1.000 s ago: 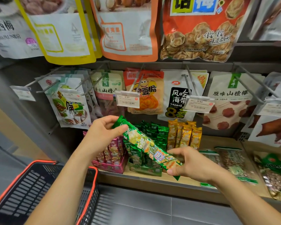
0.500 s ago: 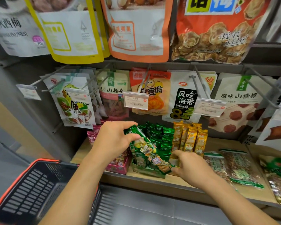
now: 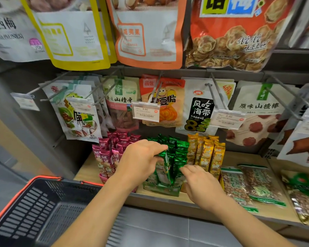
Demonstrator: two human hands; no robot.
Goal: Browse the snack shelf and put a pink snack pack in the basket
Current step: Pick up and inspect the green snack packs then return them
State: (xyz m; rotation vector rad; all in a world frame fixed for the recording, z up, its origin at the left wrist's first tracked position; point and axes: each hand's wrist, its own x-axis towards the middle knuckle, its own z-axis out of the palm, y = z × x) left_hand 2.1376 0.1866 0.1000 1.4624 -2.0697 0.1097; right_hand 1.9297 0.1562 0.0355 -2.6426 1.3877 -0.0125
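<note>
**A:** What does the place look like on your feed?

**B:** I see a shop aisle with a grey tiled floor (image 3: 159,229) and a grey metal back wall (image 3: 48,125) fitted with peg hooks. A low pale wooden shelf (image 3: 243,157) runs along the bottom. Printed snack bags (image 3: 257,107) hang on the hooks behind white price tags (image 3: 145,111). A black plastic basket with an orange-red rim (image 3: 43,207) is at near left, below the shelf edge.

**A:** Where are the pink ones?

**B:** The slim shiny pink snack packs (image 3: 105,154) stand in a pink carton (image 3: 102,177) at the left end of the shelf. They are just beside the green foil packs (image 3: 180,147), and gold foil packs (image 3: 207,154) stand to the right of those. Their long axis is vertical, with the crimped tops pointing up.

**A:** And the hands?

**B:** The left hand (image 3: 141,157) has its fingers and thumb curled round the top of a single green pack (image 3: 163,168), which is upright among the others. Its forearm crosses just in front of the pink carton. The right hand (image 3: 202,182) is loosely spread. Its fingertips touch the green foil packs lower down, and I see it gripping nothing.
</note>
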